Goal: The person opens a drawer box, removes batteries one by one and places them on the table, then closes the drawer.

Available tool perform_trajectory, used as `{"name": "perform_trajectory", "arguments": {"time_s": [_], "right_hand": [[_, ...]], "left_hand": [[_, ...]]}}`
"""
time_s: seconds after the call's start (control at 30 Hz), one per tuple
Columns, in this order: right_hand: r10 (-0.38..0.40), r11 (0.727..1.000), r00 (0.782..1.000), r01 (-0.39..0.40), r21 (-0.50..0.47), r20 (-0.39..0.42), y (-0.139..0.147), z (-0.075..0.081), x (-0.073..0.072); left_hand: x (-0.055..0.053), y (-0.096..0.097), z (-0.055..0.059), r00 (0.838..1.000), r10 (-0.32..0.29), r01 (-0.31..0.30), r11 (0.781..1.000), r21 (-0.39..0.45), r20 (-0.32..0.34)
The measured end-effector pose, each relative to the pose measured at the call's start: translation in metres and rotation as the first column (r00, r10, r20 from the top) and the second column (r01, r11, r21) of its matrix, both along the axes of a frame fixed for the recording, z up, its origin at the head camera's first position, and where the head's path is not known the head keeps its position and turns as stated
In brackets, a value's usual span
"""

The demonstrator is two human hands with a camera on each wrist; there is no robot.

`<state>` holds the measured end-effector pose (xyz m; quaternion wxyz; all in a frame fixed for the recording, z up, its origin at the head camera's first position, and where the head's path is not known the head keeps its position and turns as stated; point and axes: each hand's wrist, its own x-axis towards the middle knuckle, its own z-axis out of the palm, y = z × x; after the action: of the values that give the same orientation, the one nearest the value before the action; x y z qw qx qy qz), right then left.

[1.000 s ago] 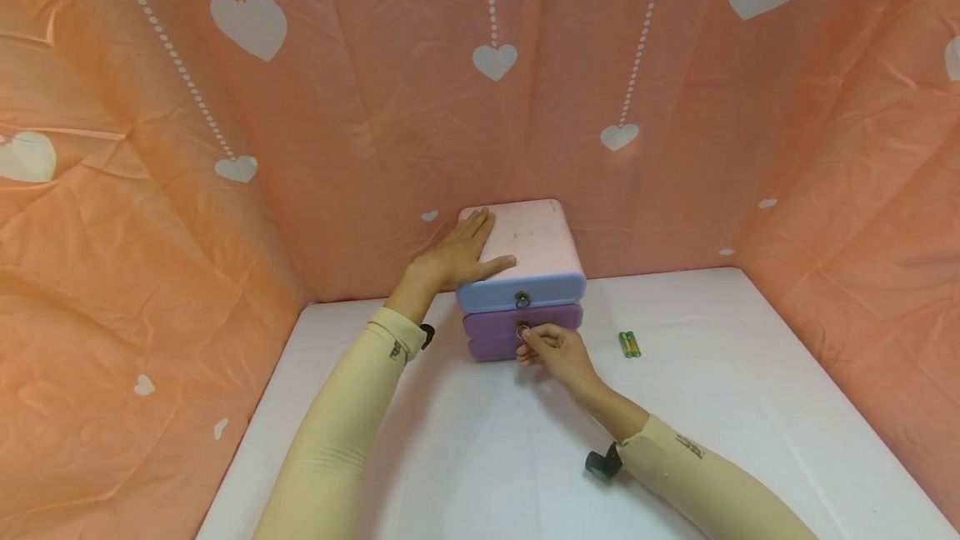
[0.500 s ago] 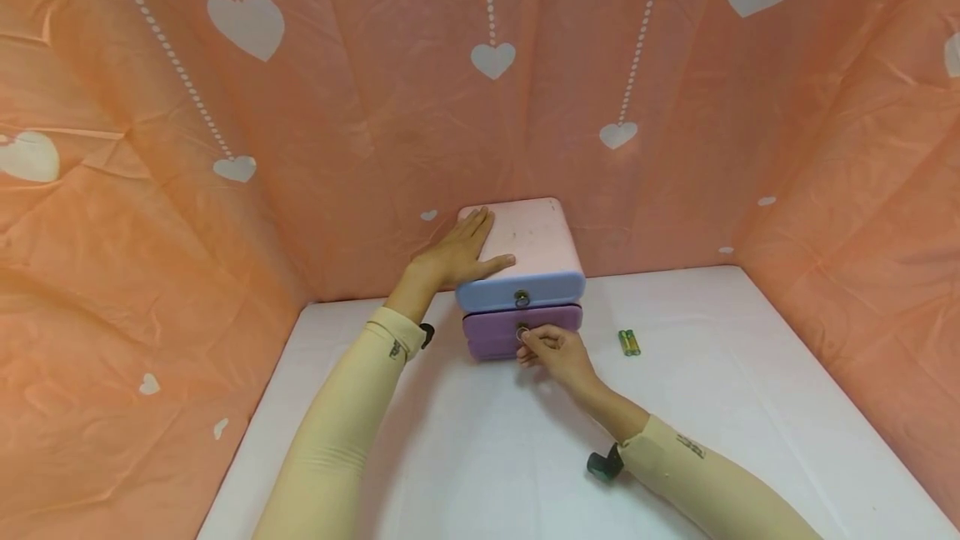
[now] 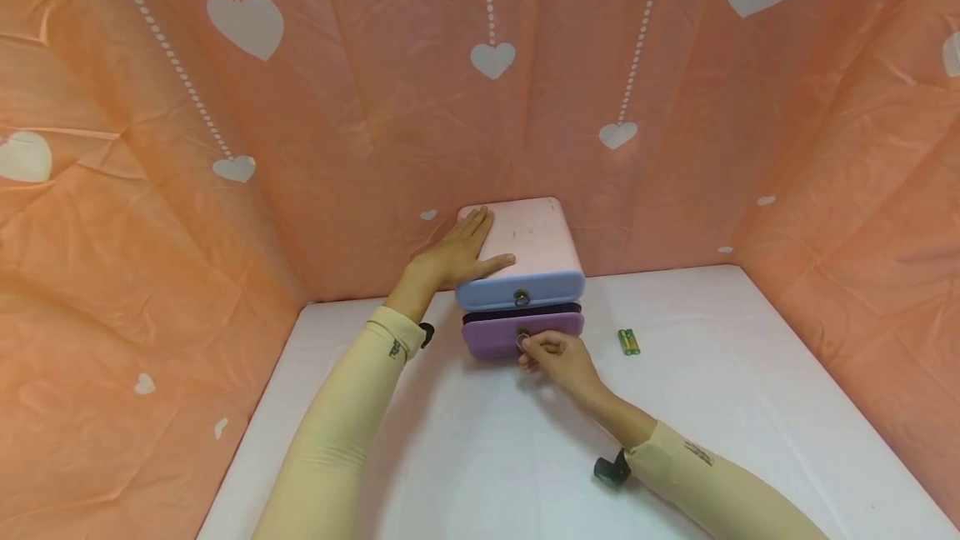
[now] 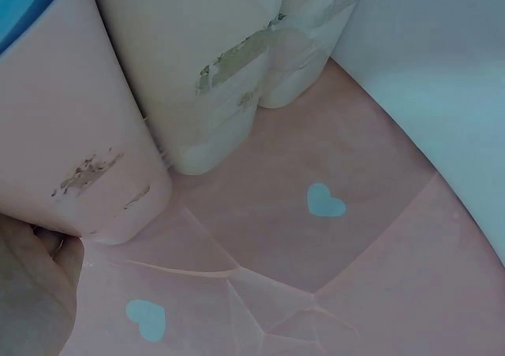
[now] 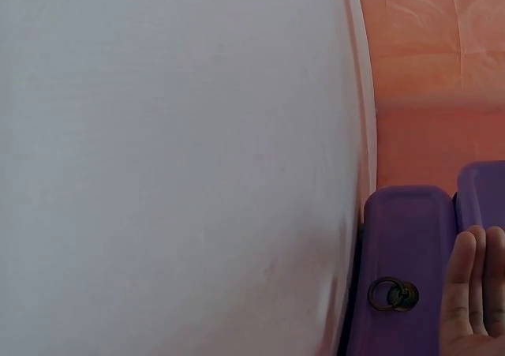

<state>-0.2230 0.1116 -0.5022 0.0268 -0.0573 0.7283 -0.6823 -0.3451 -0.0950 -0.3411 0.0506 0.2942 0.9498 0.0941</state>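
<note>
A small stacked drawer unit (image 3: 532, 232) with a pink top stands at the back of the table. My left hand (image 3: 456, 255) rests flat on its top, fingers spread; part of this hand (image 4: 35, 285) shows in the left wrist view. With thumb and fingertips, my right hand (image 3: 558, 361) pinches the ring pull (image 3: 522, 340) of the purple drawer (image 3: 487, 338), which sits partly pulled out, a dark gap above its front. The blue drawer (image 3: 487, 293) above is closed. In the right wrist view, a lower purple drawer (image 5: 410, 237) with its own ring lies beside the right hand (image 5: 477, 293).
Two green-and-yellow batteries (image 3: 628, 342) lie side by side on the white tablecloth (image 3: 465, 457), right of the drawer unit. Orange-pink curtain (image 3: 375, 107) with white hearts hangs behind and at both sides. The unit's back edge is close to it.
The purple drawer has slid outward toward me with my right hand on its ring, and a dark gap has opened above it. My left hand has stayed on the top.
</note>
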Motion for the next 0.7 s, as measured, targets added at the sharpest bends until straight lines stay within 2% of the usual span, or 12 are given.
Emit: {"name": "perform_trajectory", "arguments": {"time_s": [0.47,0.7], "right_hand": [[0.054,0.997,0.998,-0.052,0.05,-0.035,0.005,0.001,0.01],[0.075,0.996,0.994,-0.071,0.047,-0.08,0.007,0.0,0.013]], "left_hand": [[0.0,0.0,-0.001,1.0,0.002,-0.002,1.0,-0.002,-0.008],[-0.002,0.001,-0.004,1.0,-0.009,0.009,1.0,0.003,-0.024]]}}
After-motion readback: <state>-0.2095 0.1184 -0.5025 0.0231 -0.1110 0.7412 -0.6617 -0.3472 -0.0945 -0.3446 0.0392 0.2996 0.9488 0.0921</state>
